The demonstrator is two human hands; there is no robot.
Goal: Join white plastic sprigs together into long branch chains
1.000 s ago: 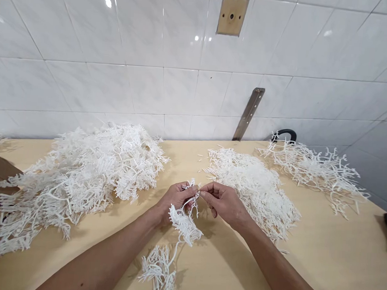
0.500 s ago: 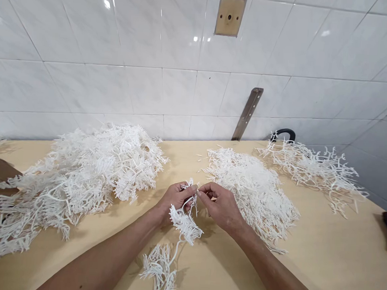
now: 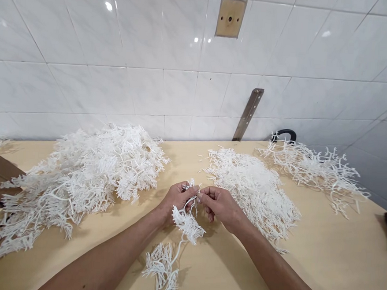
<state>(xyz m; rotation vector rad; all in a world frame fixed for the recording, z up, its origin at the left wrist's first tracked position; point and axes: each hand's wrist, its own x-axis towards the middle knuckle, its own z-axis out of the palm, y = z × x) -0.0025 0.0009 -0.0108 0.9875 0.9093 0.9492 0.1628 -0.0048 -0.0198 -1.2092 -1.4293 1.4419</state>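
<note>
Pinching white plastic sprue between our left hand and right hand, fingertips closed on its top, touching. Sprue's branched end trails below grip onto table. Beyond grip: large tangled pile left, finer heap right, stripped runners farthest right.

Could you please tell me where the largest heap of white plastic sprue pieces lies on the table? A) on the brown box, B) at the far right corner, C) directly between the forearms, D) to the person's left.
D: the largest heap spreads over the wooden table left of the left hand; the middle pile and the right pile are smaller.
</note>
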